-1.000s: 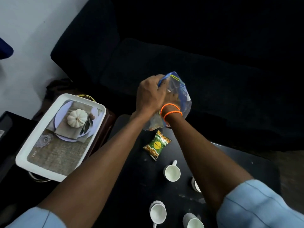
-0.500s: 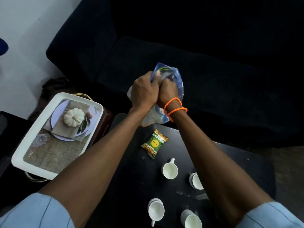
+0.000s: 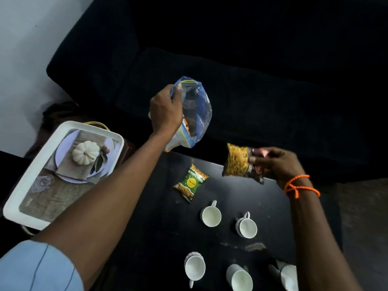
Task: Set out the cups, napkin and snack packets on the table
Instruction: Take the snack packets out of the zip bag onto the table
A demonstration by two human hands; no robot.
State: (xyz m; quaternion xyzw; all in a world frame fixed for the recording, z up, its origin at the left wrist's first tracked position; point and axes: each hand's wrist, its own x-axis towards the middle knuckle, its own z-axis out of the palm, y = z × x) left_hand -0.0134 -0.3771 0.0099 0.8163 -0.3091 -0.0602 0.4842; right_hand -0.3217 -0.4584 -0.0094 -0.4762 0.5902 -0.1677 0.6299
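Observation:
My left hand (image 3: 165, 111) grips the rim of a clear blue-edged plastic bag (image 3: 196, 111), held up above the far edge of the black table (image 3: 147, 223). My right hand (image 3: 277, 163) holds a dark snack packet with yellow contents (image 3: 239, 162) in the air over the table's far right. A green and yellow snack packet (image 3: 191, 182) lies flat on the table. Several white cups stand upright nearer me, among them one (image 3: 211, 216) beside another (image 3: 245, 226) and a third (image 3: 194, 268). A white napkin (image 3: 288, 276) shows at the bottom right, partly behind my arm.
A white tray (image 3: 25, 198) printed with a pumpkin picture sits to the left on a side stand. A dark sofa (image 3: 252, 80) fills the space beyond the table. A pale wall (image 3: 27, 49) is at the upper left.
My right hand has come out of the bag holding the dark snack packet and moved right and down. My left hand still holds the bag up.

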